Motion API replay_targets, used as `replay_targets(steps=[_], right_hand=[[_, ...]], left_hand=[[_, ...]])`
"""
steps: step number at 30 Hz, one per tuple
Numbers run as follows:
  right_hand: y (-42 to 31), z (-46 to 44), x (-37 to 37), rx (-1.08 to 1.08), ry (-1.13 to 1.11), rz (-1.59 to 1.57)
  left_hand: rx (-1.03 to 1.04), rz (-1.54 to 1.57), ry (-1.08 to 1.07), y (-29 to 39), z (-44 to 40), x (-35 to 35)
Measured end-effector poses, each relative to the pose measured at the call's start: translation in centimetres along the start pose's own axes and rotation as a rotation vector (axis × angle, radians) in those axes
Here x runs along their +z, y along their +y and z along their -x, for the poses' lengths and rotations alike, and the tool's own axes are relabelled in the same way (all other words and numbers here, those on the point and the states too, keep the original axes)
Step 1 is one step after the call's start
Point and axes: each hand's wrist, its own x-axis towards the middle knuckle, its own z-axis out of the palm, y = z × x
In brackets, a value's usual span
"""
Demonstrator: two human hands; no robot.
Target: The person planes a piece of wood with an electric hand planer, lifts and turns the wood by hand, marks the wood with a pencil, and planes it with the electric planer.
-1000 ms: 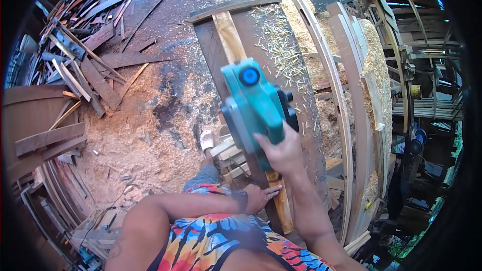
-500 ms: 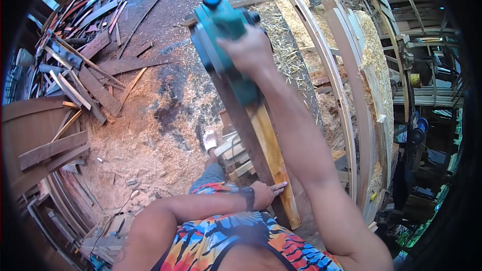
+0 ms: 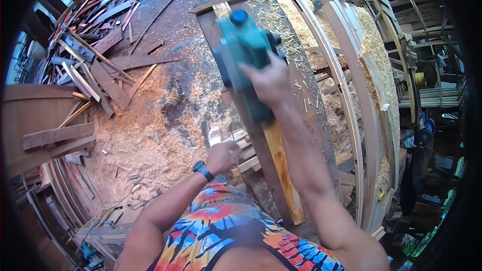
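Observation:
A green power planer (image 3: 248, 60) rests over a narrow wooden strip (image 3: 284, 175) on a dark bench board (image 3: 306, 100). My right hand (image 3: 271, 80) is wrapped round the planer's rear handle. The strip shows in front of the planer and behind it. Off to the left of the board, my left hand (image 3: 223, 157) hangs in the air, touching neither strip nor planer. It wears a dark watch (image 3: 203, 170) at the wrist. Its fingers are curled and somewhat blurred, so whether they are closed is unclear.
A crosspiece (image 3: 231, 0) lies at the board's far end. Long planks (image 3: 346, 85) stand to the right, amid shavings. Scrap wood (image 3: 95, 70) is heaped at the upper left. Short wood blocks (image 3: 246, 158) are stacked left of the board. Sawdust (image 3: 140, 140) covers the ground.
The planer went to the strip's far end with my right hand and has come partly back. My left hand has lifted off the strip and moved left and forward.

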Motion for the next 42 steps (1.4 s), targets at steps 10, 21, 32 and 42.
replay_targets(steps=[10, 21, 32, 42], right_hand=[[0.1, 33.3, -13.7, 0.367, 0.266, -0.280], [4.9, 54.5, -24.8, 0.395, 0.503, -0.378], [9.5, 62.3, -29.8, 0.418, 0.517, -0.221], [13.6, 61.3, -30.8, 0.384, 0.439, -0.169]], left_hand=[[0.516, -0.337, -0.503, -7.0, 5.7, 18.6], [0.239, -0.343, 0.066, -7.8, 19.2, 34.2], [0.169, -0.747, -0.836, -9.4, 19.1, 42.4], [0.123, -0.790, -0.133, -14.6, 18.2, 36.2]])
